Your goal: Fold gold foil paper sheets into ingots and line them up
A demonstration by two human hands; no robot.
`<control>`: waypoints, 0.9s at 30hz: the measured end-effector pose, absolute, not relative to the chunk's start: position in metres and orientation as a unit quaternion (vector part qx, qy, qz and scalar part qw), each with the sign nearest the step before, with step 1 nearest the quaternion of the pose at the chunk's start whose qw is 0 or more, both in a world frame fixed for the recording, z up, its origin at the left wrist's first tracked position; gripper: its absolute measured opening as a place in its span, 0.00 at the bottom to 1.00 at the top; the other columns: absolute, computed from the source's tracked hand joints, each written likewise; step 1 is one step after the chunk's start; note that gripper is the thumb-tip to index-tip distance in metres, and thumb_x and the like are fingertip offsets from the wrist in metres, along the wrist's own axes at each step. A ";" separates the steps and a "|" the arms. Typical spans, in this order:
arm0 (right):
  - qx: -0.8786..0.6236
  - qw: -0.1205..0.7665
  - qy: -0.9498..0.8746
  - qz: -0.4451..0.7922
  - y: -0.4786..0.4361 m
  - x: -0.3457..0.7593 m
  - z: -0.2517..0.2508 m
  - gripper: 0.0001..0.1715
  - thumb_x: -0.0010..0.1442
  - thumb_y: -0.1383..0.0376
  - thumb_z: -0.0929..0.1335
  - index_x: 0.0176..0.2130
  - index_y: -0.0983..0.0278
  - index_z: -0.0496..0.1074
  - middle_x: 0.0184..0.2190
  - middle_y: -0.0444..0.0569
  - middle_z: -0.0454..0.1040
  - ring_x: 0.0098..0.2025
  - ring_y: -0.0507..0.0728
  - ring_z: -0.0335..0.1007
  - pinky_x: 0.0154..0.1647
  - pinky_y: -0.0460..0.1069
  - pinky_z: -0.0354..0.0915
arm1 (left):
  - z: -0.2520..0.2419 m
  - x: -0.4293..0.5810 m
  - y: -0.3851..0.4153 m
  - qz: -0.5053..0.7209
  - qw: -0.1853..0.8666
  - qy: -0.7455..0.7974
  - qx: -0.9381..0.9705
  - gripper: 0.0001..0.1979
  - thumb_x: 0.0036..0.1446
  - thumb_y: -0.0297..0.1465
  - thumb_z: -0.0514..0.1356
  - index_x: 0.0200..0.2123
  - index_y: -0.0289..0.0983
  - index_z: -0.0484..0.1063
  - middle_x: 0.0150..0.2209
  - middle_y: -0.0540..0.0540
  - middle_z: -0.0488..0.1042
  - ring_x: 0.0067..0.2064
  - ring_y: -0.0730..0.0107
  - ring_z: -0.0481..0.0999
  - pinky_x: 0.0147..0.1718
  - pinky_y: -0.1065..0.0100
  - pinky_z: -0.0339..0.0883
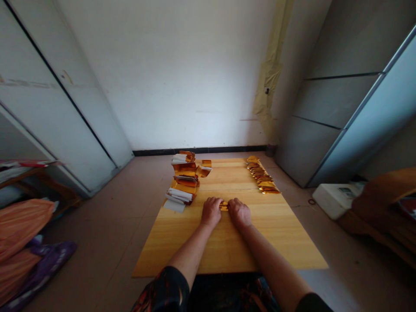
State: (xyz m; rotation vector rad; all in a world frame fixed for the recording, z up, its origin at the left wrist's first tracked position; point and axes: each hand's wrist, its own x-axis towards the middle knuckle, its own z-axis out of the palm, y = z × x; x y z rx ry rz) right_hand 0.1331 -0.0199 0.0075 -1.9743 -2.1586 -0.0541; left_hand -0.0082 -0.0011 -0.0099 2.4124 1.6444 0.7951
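As two bare arms reach out from dark patterned sleeves, the left hand and the right hand sit close together on a wide, flat, light wood tabletop. Each grip is closed and curled down, and a small shiny gold foil piece is pinched between the two hands (only a little of it pokes out). Farther up the tabletop, on the left, a messy pile of gold foil bundles stands with white paper strips at its near end. On the right, a neat line of folded gold foil pieces runs away from the hands. Past the tabletop lies a pale tile floor, with a soft orange bag on the left and a white box on the right. Last comes a white wall with a black strip along its foot.
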 end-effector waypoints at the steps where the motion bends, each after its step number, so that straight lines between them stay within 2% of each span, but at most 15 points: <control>1: -0.670 0.106 -0.735 -0.019 -0.020 0.133 0.008 0.10 0.65 0.65 0.60 0.36 0.62 0.70 0.35 0.48 0.72 0.34 0.50 0.70 0.29 0.45 0.53 | -0.010 -0.008 -0.001 0.261 0.060 0.545 0.795 0.18 0.51 0.17 0.53 0.42 0.38 0.72 0.38 0.44 0.73 0.42 0.64 0.68 0.43 0.63 0.62; 11: -0.676 0.127 -0.726 0.012 -0.020 0.131 0.010 0.12 0.66 0.65 0.57 0.39 0.61 0.68 0.35 0.48 0.74 0.32 0.50 0.71 0.26 0.44 0.52 | -0.010 -0.007 0.001 0.273 0.053 0.553 0.785 0.10 0.58 0.24 0.54 0.39 0.38 0.73 0.36 0.45 0.74 0.41 0.64 0.69 0.43 0.64 0.62; 18: -0.666 0.127 -0.734 0.017 -0.023 0.131 0.007 0.12 0.66 0.65 0.58 0.38 0.61 0.69 0.35 0.47 0.75 0.33 0.51 0.72 0.27 0.44 0.53 | -0.016 -0.008 0.002 0.273 0.033 0.548 0.790 0.11 0.57 0.22 0.54 0.38 0.37 0.75 0.35 0.45 0.75 0.40 0.64 0.69 0.42 0.65 0.62; 27: -0.662 0.125 -0.739 0.007 -0.023 0.132 0.004 0.11 0.67 0.63 0.58 0.39 0.61 0.68 0.35 0.47 0.75 0.32 0.50 0.72 0.27 0.44 0.52 | -0.017 -0.008 0.004 0.275 0.056 0.556 0.783 0.13 0.56 0.21 0.54 0.39 0.38 0.75 0.36 0.46 0.75 0.41 0.65 0.70 0.43 0.65 0.63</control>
